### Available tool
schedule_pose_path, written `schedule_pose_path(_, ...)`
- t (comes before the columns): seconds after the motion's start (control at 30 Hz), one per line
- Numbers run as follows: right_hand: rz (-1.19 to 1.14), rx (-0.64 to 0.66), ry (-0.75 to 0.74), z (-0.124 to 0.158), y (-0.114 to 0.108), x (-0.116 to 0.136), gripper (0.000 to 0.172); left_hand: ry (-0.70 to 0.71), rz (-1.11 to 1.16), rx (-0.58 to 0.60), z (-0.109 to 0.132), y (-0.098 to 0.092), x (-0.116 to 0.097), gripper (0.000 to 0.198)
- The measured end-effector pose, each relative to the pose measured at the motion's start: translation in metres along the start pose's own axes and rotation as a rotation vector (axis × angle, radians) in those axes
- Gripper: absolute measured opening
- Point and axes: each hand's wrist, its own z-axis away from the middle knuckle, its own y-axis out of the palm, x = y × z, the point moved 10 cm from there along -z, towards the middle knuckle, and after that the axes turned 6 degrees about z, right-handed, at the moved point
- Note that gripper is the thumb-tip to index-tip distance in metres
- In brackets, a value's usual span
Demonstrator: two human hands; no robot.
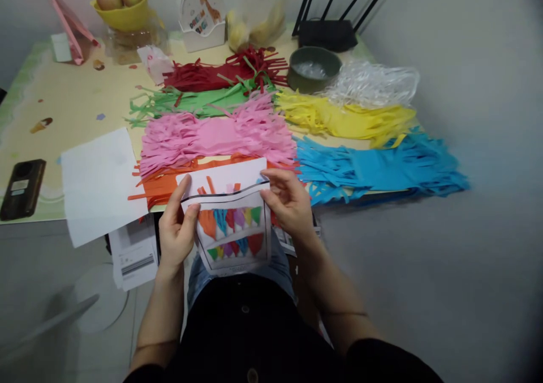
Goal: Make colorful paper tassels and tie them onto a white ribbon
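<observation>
A white zip bag (233,230) with a dark line across its top hangs between my hands in front of my lap. Rows of coloured tassels show on its front; whether printed or seen through it, I cannot tell. Orange strips stick up near its top edge. My left hand (176,233) pinches its left edge between thumb and fingers. At the upper right corner, the thumb and fingers of my right hand (291,202) grip it. Just behind the bag, orange fringed paper (163,185) lies on the table edge, partly covered.
Fringed paper bundles in pink (216,134), green (207,101), dark red (207,76), yellow (352,120) and blue (382,168) cover the table. Beyond are clear strands (377,83), a dark green bowl (314,83) and a black router (326,35). A white sheet (102,185) and phone (23,188) lie left.
</observation>
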Motion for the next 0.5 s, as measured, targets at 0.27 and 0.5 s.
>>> schedule_pose_path(0.27, -0.017, -0.04, -0.021, 0.003, -0.002, -0.008, 0.019, -0.008, 0.174, -0.197, -0.001, -0.011, 0.012, 0.031)
schedule_pose_path(0.5, 0.076, -0.047, -0.064, 0.004, -0.009, -0.01, 0.013, -0.055, 0.069, -0.163, 0.002, -0.018, 0.026, 0.015)
